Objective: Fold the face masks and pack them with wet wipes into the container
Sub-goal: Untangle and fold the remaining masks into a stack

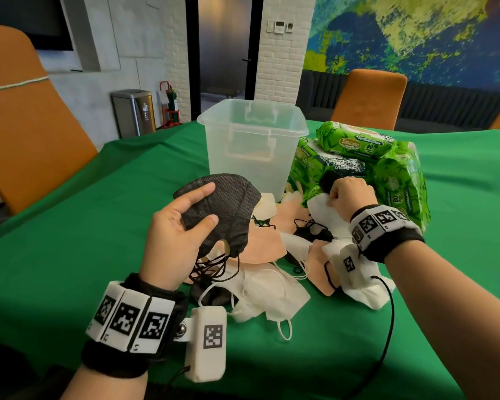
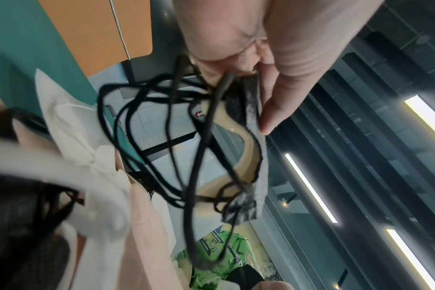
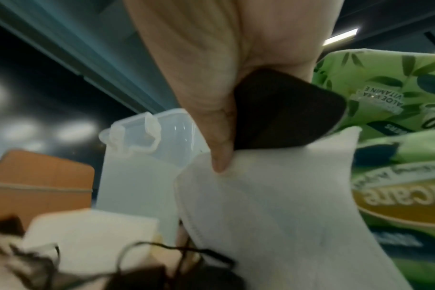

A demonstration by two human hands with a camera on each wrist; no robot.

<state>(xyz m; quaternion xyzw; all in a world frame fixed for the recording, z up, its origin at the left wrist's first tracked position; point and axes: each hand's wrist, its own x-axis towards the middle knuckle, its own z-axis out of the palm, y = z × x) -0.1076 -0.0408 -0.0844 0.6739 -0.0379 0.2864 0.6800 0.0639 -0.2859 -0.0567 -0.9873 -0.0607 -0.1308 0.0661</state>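
The left hand (image 1: pixel 176 226) holds a black mask (image 1: pixel 223 209) up above the green surface (image 1: pixel 70 241), thumb on its face and fingers (image 1: pixel 198 194) curled behind it, the black ear loops (image 1: pixel 211 267) dangling in a tangle below. The right hand (image 1: pixel 348 194) is closed around something dark (image 3: pixel 283 111), folded small, while its thumb also presses a white mask (image 3: pixel 273 196). The clear container (image 1: pixel 251 148) stands beyond both hands, apparently with nothing packed in it yet, and the green wet wipes packs (image 1: pixel 367 168) lie just beside it on the right.

The loops look like the trouble. They hang close to the pile of masks (image 1: pixel 272 298), so I'd guess a lift could snag other straps and drag loose masks along. The right hand is doing two jobs; the dark bundle may spring open if that grip eases.

From where I stand, the dark thing in the right hand is probably a folded black mask, though the close view is too blurred to be sure. The container's floor is hard to read through the cloudy plastic, and how many masks lie buried in the pile cannot be counted.
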